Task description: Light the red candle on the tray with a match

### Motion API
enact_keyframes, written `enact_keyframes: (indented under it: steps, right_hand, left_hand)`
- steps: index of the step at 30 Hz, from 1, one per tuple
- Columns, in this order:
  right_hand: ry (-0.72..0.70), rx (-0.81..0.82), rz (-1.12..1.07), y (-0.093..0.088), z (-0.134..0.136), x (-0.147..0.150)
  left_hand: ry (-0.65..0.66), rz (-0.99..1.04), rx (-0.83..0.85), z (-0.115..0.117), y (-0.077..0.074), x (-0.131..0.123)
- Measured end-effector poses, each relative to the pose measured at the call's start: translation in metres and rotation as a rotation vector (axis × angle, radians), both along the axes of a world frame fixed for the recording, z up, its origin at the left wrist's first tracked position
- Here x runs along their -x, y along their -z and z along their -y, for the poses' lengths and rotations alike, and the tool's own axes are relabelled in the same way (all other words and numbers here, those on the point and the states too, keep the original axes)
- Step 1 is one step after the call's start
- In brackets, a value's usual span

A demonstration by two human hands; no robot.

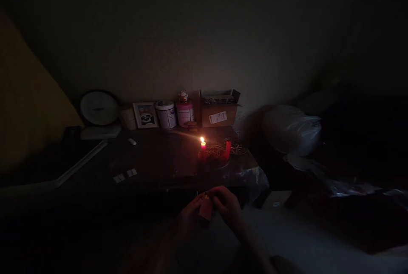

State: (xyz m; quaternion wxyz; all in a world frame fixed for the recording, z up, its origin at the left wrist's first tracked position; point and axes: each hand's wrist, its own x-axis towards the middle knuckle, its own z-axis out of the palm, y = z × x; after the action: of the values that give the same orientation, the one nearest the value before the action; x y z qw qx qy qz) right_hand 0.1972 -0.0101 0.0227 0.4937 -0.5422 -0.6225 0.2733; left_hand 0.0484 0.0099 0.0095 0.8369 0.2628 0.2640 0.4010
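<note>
In the dim light my left hand (190,208) is closed around a small, flat-sided reddish-brown object (205,208), held in front of the table's near edge. Something small and yellowish shows at its top; its exact kind is too dark to make out. My right hand (227,206) has bent fingers pressed together at the top of this object, and whatever they pinch is hidden. Beyond the hands, a lit red candle (203,146) stands upright on the table. An unlit red candle (227,149) leans slightly to its right, beside a round dish (215,163).
A cardboard box (219,116), a pink-lidded tin (185,113), a white tin (166,114), a panda picture frame (145,115) and a round clock-like disc (98,108) line the wall. Small white pieces (125,175) lie on the dark table. A plastic bag (290,129) bulges at right.
</note>
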Motion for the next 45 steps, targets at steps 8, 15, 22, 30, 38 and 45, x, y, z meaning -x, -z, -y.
enact_keyframes:
  steps: [8, 15, 22, 30, 38, 45]
  right_hand:
    - [-0.122, -0.133, 0.367, 0.005, 0.005, -0.008]
    - [-0.153, -0.131, 0.488, -0.002, 0.007, -0.005]
    - [-0.174, -0.123, 0.494, -0.007, 0.009, -0.005]
    - [-0.226, -0.096, 0.510, 0.002, 0.007, -0.007]
    - [-0.270, -0.088, 0.455, 0.005, 0.006, -0.008]
    - [-0.259, -0.068, 0.465, 0.007, 0.008, -0.010]
  left_hand:
    - [-0.027, -0.118, 0.008, 0.003, -0.009, 0.008]
    - [-0.010, -0.094, 0.064, -0.001, -0.004, 0.005]
    - [-0.003, -0.119, 0.036, -0.004, 0.006, 0.007]
    - [0.059, -0.139, -0.099, -0.007, 0.015, 0.010]
    - [0.112, -0.293, -0.254, -0.018, 0.023, 0.009]
    - [0.126, -0.334, -0.270, -0.021, 0.025, 0.007]
